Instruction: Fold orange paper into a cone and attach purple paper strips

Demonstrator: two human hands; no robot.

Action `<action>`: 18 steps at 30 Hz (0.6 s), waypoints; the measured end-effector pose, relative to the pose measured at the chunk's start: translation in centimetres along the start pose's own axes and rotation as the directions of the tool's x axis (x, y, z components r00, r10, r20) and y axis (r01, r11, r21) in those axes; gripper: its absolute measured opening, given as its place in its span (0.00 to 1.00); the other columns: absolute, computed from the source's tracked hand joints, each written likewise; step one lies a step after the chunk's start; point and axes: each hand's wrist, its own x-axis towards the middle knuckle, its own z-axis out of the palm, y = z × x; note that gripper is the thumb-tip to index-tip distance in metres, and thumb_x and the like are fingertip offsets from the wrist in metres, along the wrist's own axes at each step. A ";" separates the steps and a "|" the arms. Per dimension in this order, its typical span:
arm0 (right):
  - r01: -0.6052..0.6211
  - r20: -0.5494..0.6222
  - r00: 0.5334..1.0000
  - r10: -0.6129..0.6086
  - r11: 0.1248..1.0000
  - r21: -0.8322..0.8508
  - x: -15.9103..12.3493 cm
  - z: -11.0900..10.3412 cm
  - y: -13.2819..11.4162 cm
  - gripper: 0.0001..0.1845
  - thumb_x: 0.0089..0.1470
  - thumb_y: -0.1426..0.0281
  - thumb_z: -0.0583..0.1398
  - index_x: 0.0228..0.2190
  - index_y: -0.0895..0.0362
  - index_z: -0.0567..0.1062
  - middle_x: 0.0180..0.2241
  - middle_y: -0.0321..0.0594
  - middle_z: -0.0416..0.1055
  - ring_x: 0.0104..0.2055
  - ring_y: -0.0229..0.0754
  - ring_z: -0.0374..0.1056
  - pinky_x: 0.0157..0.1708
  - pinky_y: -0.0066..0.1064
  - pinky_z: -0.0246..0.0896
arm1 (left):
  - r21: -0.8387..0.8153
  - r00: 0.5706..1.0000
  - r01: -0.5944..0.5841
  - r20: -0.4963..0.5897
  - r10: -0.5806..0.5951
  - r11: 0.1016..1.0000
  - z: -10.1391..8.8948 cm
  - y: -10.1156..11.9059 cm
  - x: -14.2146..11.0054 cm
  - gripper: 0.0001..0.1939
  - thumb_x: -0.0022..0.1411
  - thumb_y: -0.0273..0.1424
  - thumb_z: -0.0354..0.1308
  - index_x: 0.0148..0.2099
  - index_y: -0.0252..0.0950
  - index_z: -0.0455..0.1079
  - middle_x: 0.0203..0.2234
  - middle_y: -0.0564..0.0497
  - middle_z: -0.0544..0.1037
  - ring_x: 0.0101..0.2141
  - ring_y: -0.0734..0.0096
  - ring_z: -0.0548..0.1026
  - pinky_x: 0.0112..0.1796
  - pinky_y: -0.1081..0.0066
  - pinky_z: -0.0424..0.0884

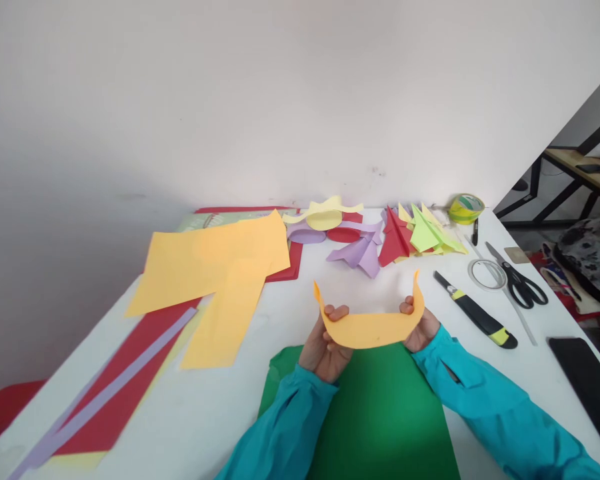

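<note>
- Workpiece: an orange paper strip, bowed downward with both ends curling up [373, 330], is suspended above the near edge of the white tabletop [205, 413], in front of the smooth green paper sheet [385, 413].
- Left hand [330, 343]: pinches the strip near its left end, thumb against fingers.
- Right hand [420, 328]: pinches the strip near its right end; part of the grip is hidden behind the paper.
- Done: the strip is separate from the larger stock and is bent. Toward the wall lie shaped pieces: a pale yellow wavy-edged paper form with a rounded lower part [325, 217], a red folded paper plane [395, 237], a lime-green folded paper plane [427, 230] and a lilac folded paper piece [360, 255].
- Left, as judged from the current state: the strip's ends stand apart, unjoined, and nothing is visibly fixed to it. Unfolded stock includes the broad orange paper [210, 267], the dark red paper sheet [125, 393] and the long lilac paper strip [130, 377].
- Tools, not in hand: the black-handled scissors [523, 287], the black-and-yellow utility knife [475, 319] and the narrow clear tape roll [473, 275], all to the right.
</note>
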 end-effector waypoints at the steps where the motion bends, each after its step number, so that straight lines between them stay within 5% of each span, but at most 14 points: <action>1: 0.010 -0.003 1.000 -0.010 1.000 -0.007 0.0 -0.2 0.0 0.08 0.42 0.69 0.66 0.25 0.55 0.72 0.19 0.25 0.70 0.15 0.26 0.61 0.17 0.18 0.63 | -0.003 1.000 0.009 0.003 -0.009 1.000 0.0 0.0 0.0 0.07 0.61 0.22 0.48 0.31 0.35 0.64 0.25 0.57 0.68 0.17 0.89 0.69 0.14 0.92 0.63; 6: 0.038 0.001 0.999 -0.038 0.998 -0.053 0.1 -0.7 0.1 0.08 0.44 0.67 0.64 0.26 0.54 0.70 0.18 0.25 0.64 0.13 0.27 0.54 0.12 0.20 0.57 | 0.052 1.000 -0.024 -0.008 0.024 0.998 0.0 -0.3 0.0 0.06 0.61 0.24 0.49 0.33 0.34 0.66 0.24 0.58 0.66 0.12 0.93 0.62 0.14 0.91 0.62; 12: 0.053 0.038 0.998 -0.049 0.992 -0.111 0.2 -1.0 -0.2 0.12 0.44 0.67 0.64 0.22 0.55 0.65 0.18 0.25 0.57 0.11 0.25 0.44 0.11 0.19 0.52 | 0.247 0.994 -0.101 -0.016 0.108 0.964 0.3 -0.4 0.1 0.04 0.52 0.26 0.60 0.32 0.38 0.69 0.17 0.59 0.61 0.20 0.76 0.68 0.25 0.73 0.72; 18: 0.040 0.057 0.998 -0.031 0.984 -0.171 0.1 -1.0 -0.4 0.17 0.44 0.63 0.63 0.20 0.55 0.60 0.19 0.25 0.55 0.12 0.26 0.43 0.12 0.19 0.51 | 0.281 0.994 -0.064 -0.066 0.086 0.958 0.4 -0.1 0.2 0.01 0.53 0.27 0.59 0.31 0.36 0.69 0.16 0.59 0.61 0.19 0.76 0.67 0.23 0.74 0.69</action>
